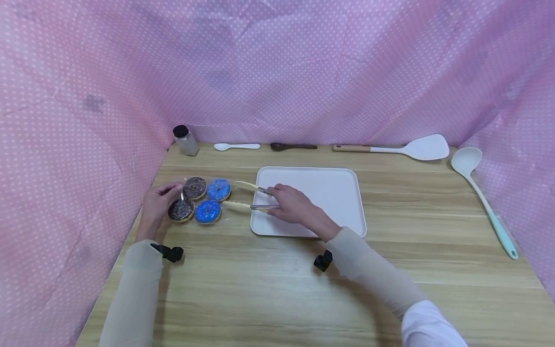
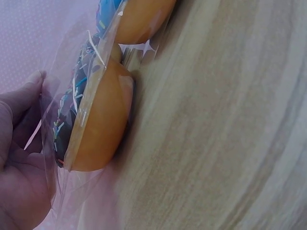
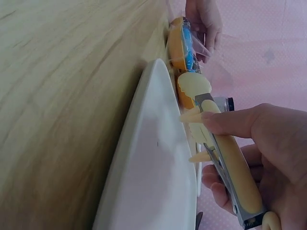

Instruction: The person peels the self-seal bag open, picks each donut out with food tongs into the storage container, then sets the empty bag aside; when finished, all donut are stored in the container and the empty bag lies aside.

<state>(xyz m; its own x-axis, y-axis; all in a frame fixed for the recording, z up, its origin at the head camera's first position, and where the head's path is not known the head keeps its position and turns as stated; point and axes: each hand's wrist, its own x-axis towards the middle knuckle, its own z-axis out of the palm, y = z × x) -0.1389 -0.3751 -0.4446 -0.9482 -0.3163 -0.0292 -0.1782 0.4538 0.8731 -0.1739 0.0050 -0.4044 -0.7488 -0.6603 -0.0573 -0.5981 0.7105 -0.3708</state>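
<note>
Tongs (image 1: 247, 196) gripped in right hand (image 1: 291, 205), tips apart beside doughnut pack (image 1: 200, 200) on desk (image 1: 277, 289). Left hand (image 1: 157, 206) pinches wrapper. Risk: slick film likely slips from tips, pack skids.

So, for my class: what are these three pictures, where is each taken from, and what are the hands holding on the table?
There is no machine here, only a person with cameras on the head and on both wrists. The wide picture is the head view, looking down at a wooden table. The left hand holds the clear wrapper of a pack of four doughnuts, two chocolate and two blue; the left wrist picture shows that pack close up. The right hand grips cream tongs, open and pointing at the doughnuts; the right wrist picture shows them close up. Under that hand lies a white tray. At the back lie a shaker jar, two spoons, a spatula and a ladle.
</note>
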